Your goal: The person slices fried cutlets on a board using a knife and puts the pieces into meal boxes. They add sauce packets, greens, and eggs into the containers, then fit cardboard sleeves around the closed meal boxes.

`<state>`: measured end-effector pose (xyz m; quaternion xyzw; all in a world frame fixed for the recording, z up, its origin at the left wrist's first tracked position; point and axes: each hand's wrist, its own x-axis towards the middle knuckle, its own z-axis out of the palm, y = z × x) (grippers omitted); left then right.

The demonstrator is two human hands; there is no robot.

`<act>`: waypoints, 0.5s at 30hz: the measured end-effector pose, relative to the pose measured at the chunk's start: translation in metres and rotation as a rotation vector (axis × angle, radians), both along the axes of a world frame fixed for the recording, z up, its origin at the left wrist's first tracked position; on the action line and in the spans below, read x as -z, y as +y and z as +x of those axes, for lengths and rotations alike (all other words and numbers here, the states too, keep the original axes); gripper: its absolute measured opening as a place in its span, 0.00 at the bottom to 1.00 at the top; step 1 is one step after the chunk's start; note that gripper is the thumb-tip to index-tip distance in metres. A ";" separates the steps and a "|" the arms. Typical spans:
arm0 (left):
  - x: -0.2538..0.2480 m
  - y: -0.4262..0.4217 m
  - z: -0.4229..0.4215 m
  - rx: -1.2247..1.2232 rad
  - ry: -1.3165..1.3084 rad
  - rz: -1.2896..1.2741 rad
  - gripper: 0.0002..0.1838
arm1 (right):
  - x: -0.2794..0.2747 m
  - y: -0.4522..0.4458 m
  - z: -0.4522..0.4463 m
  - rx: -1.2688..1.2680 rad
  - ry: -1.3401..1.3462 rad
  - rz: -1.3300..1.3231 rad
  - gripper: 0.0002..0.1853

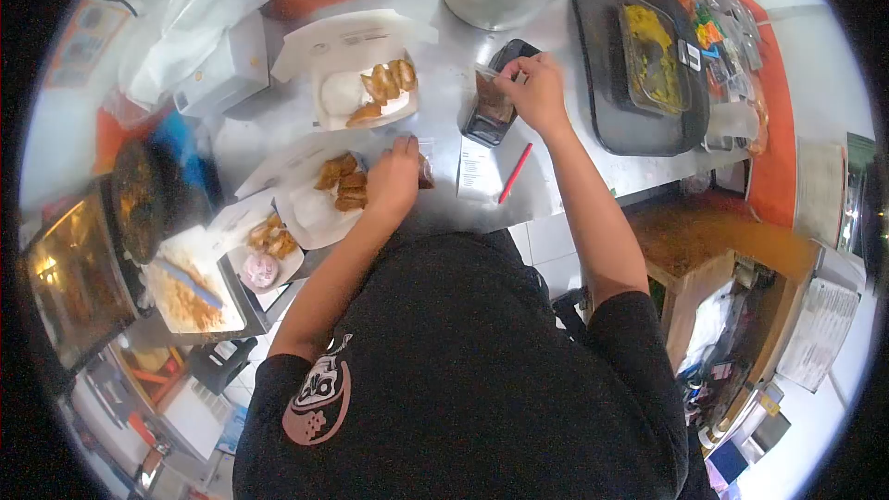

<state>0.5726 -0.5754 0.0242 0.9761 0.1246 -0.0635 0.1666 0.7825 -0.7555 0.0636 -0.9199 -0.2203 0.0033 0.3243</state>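
Note:
My right hand (534, 93) pinches the top of a small clear packet of dark brown sauce (494, 102), held over a black phone-like device (491, 125). My left hand (394, 176) lies beside the middle food box, its fingers at another small sauce packet (426, 165) that it partly hides. The middle open box (306, 208) holds rice and brown fried pieces. Behind it, another open paper box (370, 111) contains white rice (343, 93) and fried pieces (394, 81). A smaller box (269, 255) with fried pieces and a pink-white wrapped ball stands at the left.
A printed slip (477, 171) and a red pen (515, 173) lie near the front edge. A large clear tub (514, 0) stands at the back. On the right, a black tray (602, 65) bears a container of yellow food (651, 60). A cutting board (194, 287) is at left.

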 end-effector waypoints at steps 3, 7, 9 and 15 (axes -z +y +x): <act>0.029 0.001 0.003 0.066 -0.103 0.104 0.09 | -0.031 -0.004 -0.021 -0.068 0.141 0.241 0.07; 0.019 0.008 0.004 0.107 -0.022 0.037 0.07 | -0.055 -0.010 -0.046 -0.087 0.307 0.466 0.06; 0.021 0.012 -0.006 0.143 -0.115 -0.015 0.07 | -0.059 -0.007 -0.059 -0.082 0.427 0.582 0.05; -0.058 0.019 -0.065 -0.038 -0.273 -0.320 0.05 | -0.047 0.031 -0.083 -0.202 0.722 0.438 0.07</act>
